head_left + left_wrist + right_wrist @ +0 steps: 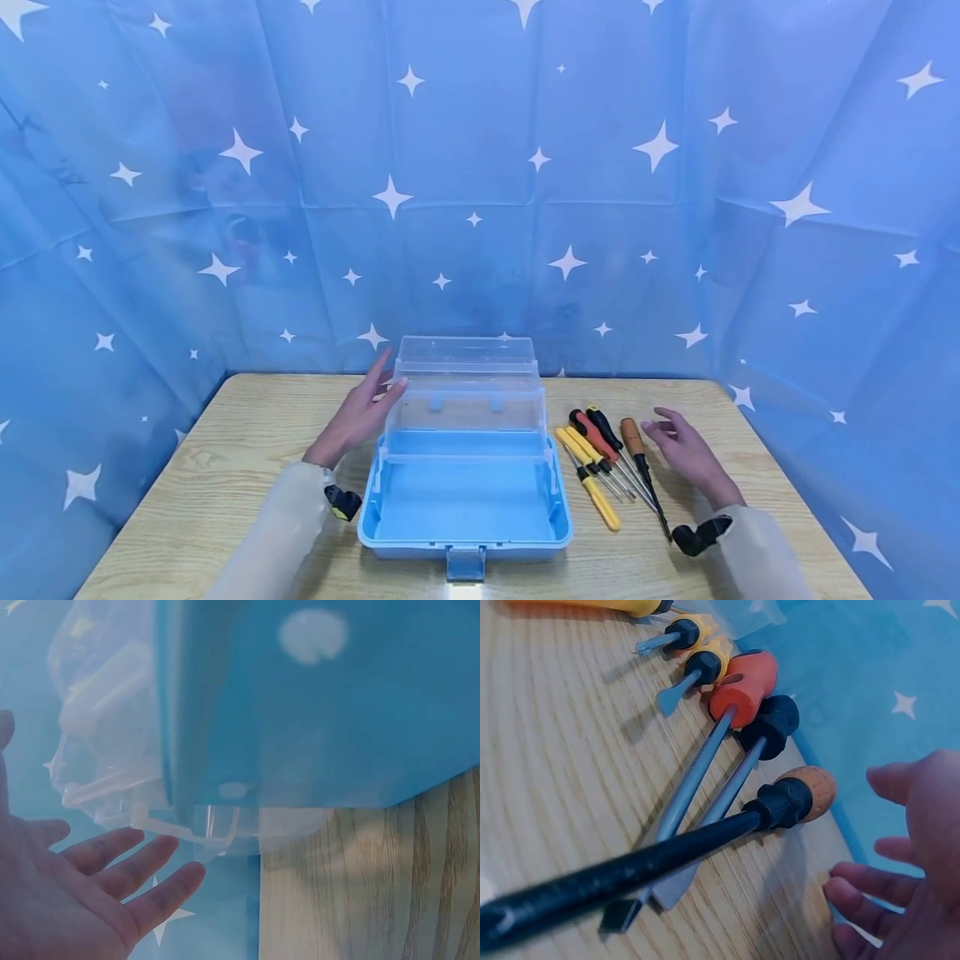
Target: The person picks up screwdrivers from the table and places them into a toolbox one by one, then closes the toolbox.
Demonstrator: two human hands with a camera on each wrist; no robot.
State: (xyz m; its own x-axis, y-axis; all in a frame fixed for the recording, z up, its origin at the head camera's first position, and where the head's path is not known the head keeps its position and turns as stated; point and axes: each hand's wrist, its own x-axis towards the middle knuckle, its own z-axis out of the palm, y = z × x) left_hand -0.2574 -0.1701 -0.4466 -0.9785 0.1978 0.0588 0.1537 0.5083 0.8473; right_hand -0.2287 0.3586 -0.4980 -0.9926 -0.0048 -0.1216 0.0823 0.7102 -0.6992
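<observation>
Flanking toolbox (465,508): left hand (363,414), fingers spread, perhaps steadying its clear top (468,417)
6 screwdrivers (600,442): clustered (likely for reach)
Right hand (688,450): fingers loosely curved, empty

Box (467,504) light blue; trays (468,408) clear; screwdrivers (597,436) yellow, red, black and orange-brown; table (255,450) pale woodgrain; curtain (480,142) blue with white stars; sleeves (277,525) off-white
</observation>
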